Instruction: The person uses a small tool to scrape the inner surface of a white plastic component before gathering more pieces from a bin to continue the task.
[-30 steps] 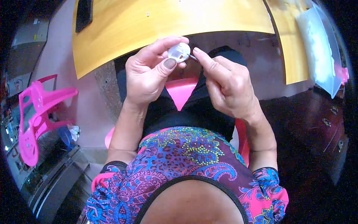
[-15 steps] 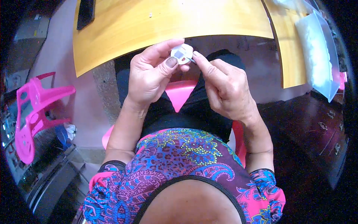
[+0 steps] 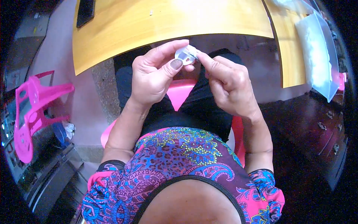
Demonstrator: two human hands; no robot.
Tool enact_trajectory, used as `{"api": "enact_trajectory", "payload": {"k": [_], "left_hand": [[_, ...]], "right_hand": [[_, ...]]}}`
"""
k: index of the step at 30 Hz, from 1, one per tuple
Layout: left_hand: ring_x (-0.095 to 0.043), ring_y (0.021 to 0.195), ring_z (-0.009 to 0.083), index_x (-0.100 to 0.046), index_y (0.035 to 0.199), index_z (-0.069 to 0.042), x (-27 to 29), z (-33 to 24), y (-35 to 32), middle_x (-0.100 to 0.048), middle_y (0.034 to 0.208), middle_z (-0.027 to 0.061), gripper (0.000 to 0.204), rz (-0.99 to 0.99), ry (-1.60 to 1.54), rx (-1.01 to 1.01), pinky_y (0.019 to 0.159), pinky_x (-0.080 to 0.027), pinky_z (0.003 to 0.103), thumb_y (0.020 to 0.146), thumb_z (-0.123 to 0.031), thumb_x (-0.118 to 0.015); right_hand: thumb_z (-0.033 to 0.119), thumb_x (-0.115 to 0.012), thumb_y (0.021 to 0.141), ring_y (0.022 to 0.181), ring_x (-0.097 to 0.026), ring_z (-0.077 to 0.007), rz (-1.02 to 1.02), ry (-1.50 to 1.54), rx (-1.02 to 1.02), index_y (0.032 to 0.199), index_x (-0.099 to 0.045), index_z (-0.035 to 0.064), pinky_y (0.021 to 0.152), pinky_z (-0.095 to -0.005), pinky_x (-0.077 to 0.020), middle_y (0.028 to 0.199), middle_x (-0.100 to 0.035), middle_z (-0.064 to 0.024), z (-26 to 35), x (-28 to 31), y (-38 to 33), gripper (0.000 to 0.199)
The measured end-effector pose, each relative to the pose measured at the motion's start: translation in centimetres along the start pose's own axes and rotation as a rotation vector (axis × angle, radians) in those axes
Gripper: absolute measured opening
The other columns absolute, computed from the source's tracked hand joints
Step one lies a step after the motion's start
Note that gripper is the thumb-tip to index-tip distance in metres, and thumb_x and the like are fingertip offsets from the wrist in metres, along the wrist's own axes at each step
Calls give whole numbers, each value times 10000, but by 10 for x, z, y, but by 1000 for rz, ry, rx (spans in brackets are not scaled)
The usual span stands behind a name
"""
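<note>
My left hand (image 3: 152,76) pinches a small round white plastic piece (image 3: 185,54) between thumb and fingers, just in front of the table's near edge. The piece has cut-outs in its face. From the right, my right hand (image 3: 232,81) meets its rim, index finger stretched toward it and the other fingers curled in. A thin dark sliver (image 3: 194,56) shows between that fingertip and the piece; it looks like the tip of a slim tool, mostly hidden by my fingers.
A yellow wooden table (image 3: 167,22) spans the far side, bearing a dark flat rectangular object (image 3: 85,13) and a tiny white bit (image 3: 151,13). A translucent bin (image 3: 330,67) with white contents stands far right. A pink plastic stool (image 3: 35,108) is at left.
The white piece has shifted slightly right and tilted within my left hand. Both hands moved a little to the right, with my right fingertip still at the rim.
</note>
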State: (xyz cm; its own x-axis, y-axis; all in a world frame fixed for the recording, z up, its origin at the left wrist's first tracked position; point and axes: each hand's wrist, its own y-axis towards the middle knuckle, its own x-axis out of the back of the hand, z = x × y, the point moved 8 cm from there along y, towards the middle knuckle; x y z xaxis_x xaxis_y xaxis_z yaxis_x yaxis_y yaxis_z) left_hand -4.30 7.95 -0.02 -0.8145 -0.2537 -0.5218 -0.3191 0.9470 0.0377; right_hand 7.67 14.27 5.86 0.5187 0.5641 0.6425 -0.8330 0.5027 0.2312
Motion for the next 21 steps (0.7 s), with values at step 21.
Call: {"api": "enact_trajectory", "payload": {"k": [21], "left_hand": [[-652, 863, 224, -506, 1219, 57, -1, 10, 5, -628, 1036, 179, 346, -70, -91, 81, 783, -559, 339, 884, -10, -564]], "right_hand": [[-81, -547, 722, 686, -545, -288, -5, -378, -33, 1205, -539, 20, 595, -386, -457, 754, -510, -119, 4, -4, -8, 494]]}}
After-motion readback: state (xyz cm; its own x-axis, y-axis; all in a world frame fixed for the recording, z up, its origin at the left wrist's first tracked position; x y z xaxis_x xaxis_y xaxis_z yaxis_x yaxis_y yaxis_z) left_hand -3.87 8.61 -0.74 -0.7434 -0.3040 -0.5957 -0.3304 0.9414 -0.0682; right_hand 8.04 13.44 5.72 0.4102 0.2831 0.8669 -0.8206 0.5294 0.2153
